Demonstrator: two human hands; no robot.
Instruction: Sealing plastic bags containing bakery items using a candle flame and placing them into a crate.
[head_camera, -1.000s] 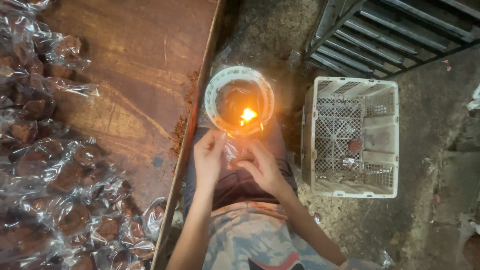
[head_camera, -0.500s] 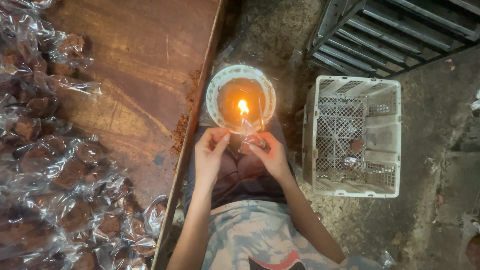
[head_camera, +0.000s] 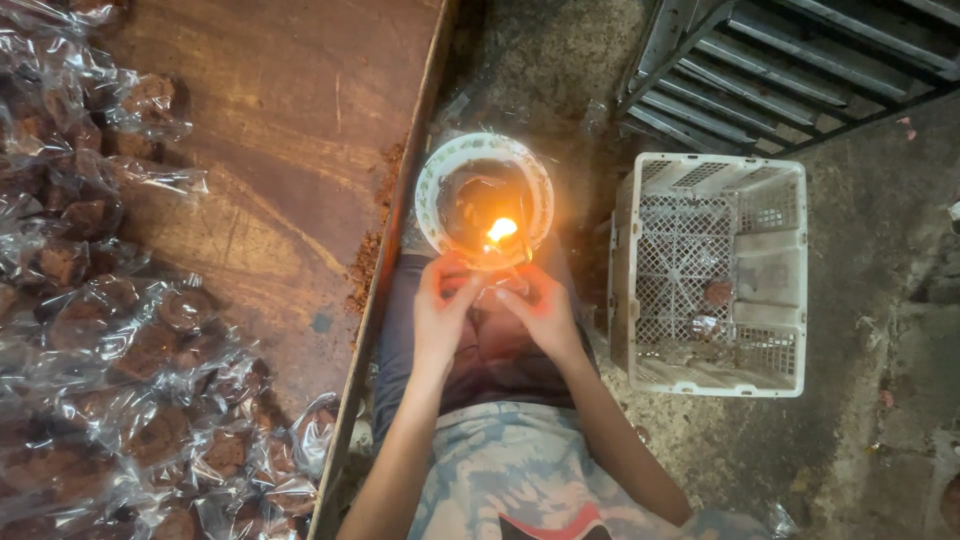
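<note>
A small clear plastic packet (head_camera: 492, 292) is held between both my hands, its top edge close to a flame (head_camera: 501, 230). The flame burns in a round white-rimmed bowl (head_camera: 436, 180) with dark contents, which rests at my knees. My left hand (head_camera: 440, 318) pinches the packet's left side. My right hand (head_camera: 538, 312) pinches its right side. What is inside the packet is hidden by my fingers.
A wooden table (head_camera: 270, 150) on the left bears several clear bags of brown lumps (head_camera: 120, 370). A white plastic crate (head_camera: 712, 275) stands on the concrete floor to the right, with a few wrapped pieces inside. A dark slatted rack (head_camera: 800, 60) lies beyond it.
Both hands with the packet have stayed just below the bowl. The flame has shifted and flickered, and the packet's top now sits nearer to it.
</note>
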